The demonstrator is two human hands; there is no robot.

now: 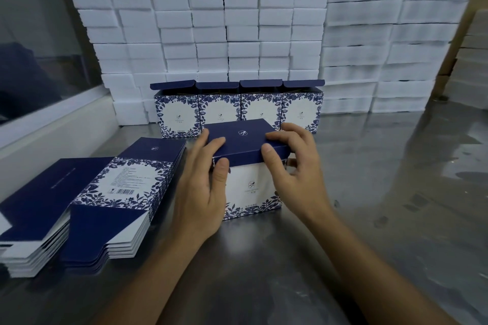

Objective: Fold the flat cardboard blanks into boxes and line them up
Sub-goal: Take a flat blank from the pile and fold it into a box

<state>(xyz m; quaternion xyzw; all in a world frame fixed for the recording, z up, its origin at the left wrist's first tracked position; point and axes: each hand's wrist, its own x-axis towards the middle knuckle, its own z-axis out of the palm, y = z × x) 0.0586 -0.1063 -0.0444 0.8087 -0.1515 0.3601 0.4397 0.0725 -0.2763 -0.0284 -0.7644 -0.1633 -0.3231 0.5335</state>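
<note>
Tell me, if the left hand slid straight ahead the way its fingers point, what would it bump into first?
Probably the row of finished boxes standing just behind the box that the left hand holds. The gap between them looks small, though depth is hard to judge from this one view.

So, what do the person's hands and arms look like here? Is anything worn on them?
Both are bare. The left hand and the right hand have no gloves, and I see no rings or watch. The forearms carry no sleeves as far as the picture's lower edge. The fingernails are short and unpainted.
</note>
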